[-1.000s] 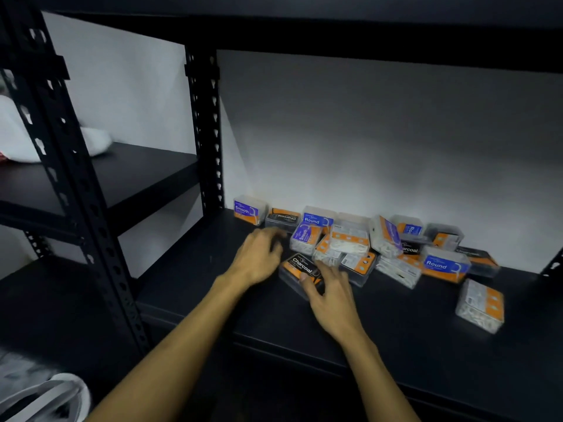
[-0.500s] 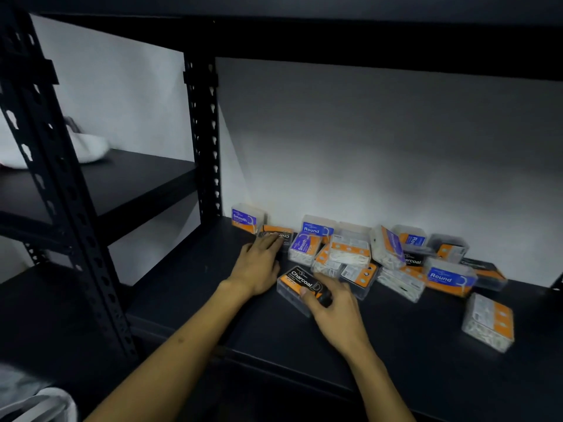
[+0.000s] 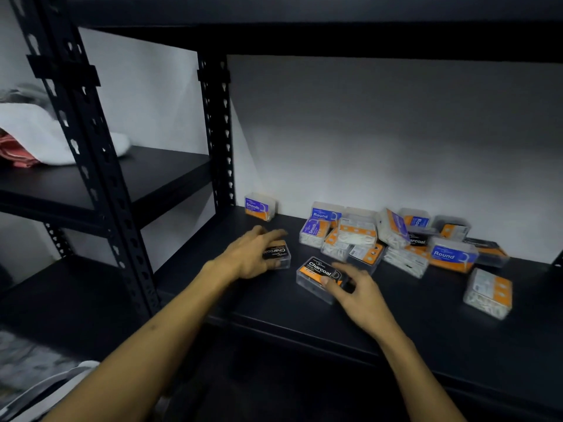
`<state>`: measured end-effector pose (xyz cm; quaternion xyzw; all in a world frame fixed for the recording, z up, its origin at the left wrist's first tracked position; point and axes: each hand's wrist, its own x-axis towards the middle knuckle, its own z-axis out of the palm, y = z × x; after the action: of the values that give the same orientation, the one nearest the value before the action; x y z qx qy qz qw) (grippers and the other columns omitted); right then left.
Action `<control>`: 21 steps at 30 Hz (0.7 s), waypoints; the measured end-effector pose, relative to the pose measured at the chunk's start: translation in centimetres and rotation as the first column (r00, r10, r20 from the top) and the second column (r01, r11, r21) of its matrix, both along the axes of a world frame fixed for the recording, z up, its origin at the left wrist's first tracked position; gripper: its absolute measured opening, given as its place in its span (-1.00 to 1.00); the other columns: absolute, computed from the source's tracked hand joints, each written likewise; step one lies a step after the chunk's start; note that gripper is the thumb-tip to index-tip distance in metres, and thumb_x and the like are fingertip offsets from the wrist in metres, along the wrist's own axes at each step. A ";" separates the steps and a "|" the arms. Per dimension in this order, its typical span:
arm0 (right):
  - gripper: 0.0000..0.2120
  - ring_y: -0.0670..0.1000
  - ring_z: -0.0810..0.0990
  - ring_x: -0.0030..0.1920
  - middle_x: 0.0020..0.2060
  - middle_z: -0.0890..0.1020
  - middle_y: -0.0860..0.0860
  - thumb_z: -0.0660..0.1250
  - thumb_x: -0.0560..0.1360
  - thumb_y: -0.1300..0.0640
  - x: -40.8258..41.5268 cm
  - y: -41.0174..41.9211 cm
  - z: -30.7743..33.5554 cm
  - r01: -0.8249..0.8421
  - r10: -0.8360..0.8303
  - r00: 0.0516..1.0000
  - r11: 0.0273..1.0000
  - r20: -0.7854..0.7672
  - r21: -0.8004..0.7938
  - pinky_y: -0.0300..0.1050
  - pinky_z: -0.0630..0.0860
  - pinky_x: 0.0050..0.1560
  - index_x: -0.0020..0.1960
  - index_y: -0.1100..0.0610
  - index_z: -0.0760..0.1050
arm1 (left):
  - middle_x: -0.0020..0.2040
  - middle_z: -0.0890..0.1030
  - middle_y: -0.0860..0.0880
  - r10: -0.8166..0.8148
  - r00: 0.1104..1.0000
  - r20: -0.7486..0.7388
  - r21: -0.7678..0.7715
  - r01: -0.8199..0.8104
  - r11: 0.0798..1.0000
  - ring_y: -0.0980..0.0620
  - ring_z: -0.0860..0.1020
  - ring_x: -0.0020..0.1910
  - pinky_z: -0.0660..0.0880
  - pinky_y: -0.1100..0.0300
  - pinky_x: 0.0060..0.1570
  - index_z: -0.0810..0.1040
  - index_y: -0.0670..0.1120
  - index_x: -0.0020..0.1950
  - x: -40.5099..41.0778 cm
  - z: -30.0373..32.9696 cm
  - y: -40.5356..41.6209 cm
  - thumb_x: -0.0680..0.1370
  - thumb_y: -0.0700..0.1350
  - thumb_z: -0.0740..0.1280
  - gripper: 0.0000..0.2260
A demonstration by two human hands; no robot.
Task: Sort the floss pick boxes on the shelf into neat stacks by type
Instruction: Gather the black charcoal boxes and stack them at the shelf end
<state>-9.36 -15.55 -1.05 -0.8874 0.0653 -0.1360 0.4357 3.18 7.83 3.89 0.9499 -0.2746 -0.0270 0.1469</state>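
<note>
1. We see our left hand (image 3: 253, 254) curled over a small clear plastic box with a black "Charcoal" label (image 3: 277, 253); it lies flat on the black metal shelf (image 3: 213, 287), its writing upside down to us.
2. Our right hand (image 3: 355, 289) pinches the near corner of a second clear box with an orange-and-black "Charcoal" label (image 3: 318, 277), thumb on its label, fingers spread loosely behind.
3. Both Charcoal boxes lie side by side, just apart, in front of the jumbled heap of clear floss pick boxes (image 3: 396, 239) by the white back wall.
4. In the heap we read "Round" on blue labels and "Smooth" on a purple label.
5. An upright clear box marked "Smooth" (image 3: 259, 207) stands alone at the left rear corner.
6. One clear box with an orange label (image 3: 489, 292) lies apart on the right.
</note>
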 end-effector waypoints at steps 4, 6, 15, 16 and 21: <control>-0.49 0.01 0.51 0.25 0.22 0.53 0.05 0.44 0.47 -0.14 0.0 0.3 -0.1 0.042 -0.042 0.999 0.999 0.026 -0.008 -0.20 0.38 0.20 0.36 0.02 0.52 | 0.44 0.46 -0.01 0.032 0.994 -0.106 0.161 -0.014 0.987 -0.13 0.42 0.39 0.40 -0.06 0.32 0.19 0.26 0.54 0.0 1.1 -1.8 0.45 0.36 0.32 -0.29; -0.48 0.02 0.52 0.24 0.21 0.55 0.05 0.44 0.46 -0.15 0.0 0.3 -0.2 0.060 -0.060 0.998 0.998 0.030 -0.003 -0.17 0.40 0.20 0.35 0.03 0.53 | 0.44 0.47 -0.03 0.058 0.988 -0.146 0.178 -0.032 0.984 -0.11 0.45 0.37 0.44 -0.05 0.30 0.27 0.20 0.53 -0.2 1.1 -2.5 0.46 0.44 0.23 -0.31; -0.49 -0.07 0.56 0.10 0.15 0.59 0.01 0.47 0.44 -0.13 0.2 -0.1 -0.4 0.064 -0.066 0.997 0.995 0.029 0.076 -0.26 0.42 0.05 0.33 0.01 0.54 | 0.03 0.59 -0.06 0.140 0.972 -0.190 -0.043 -0.151 0.988 0.04 0.55 -0.09 0.50 0.14 -0.17 0.52 -0.08 0.04 0.0 0.5 -1.6 0.45 0.32 0.38 -0.52; -0.51 -0.08 0.57 0.11 0.15 0.62 -0.02 0.48 0.44 -0.09 0.3 -0.2 -0.3 0.053 -0.056 0.998 0.992 0.027 0.117 -0.27 0.44 0.04 0.32 0.02 0.55 | -0.03 0.59 -0.04 0.152 0.971 -0.187 -0.087 -0.170 0.982 0.06 0.54 -0.12 0.46 0.15 -0.21 0.50 -0.07 -0.03 0.0 0.2 -1.4 0.43 0.33 0.40 -0.53; -0.55 -0.06 0.58 0.19 0.19 0.63 -0.11 0.52 0.42 -0.04 0.7 -1.0 -0.2 -0.037 0.038 0.999 0.969 0.001 0.245 -0.05 0.54 0.23 0.29 -0.09 0.56 | -0.10 0.66 -0.01 0.188 0.938 -0.289 -0.503 -0.317 0.804 0.06 0.65 -0.15 0.54 0.12 -0.21 0.43 -0.07 -0.02 -0.3 -1.6 -0.1 0.35 0.23 0.54 -0.50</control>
<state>-8.63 -16.57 -1.26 -0.8282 0.0655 -0.1172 0.5442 2.87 7.72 2.29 0.8878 -0.1227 -0.0357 0.4421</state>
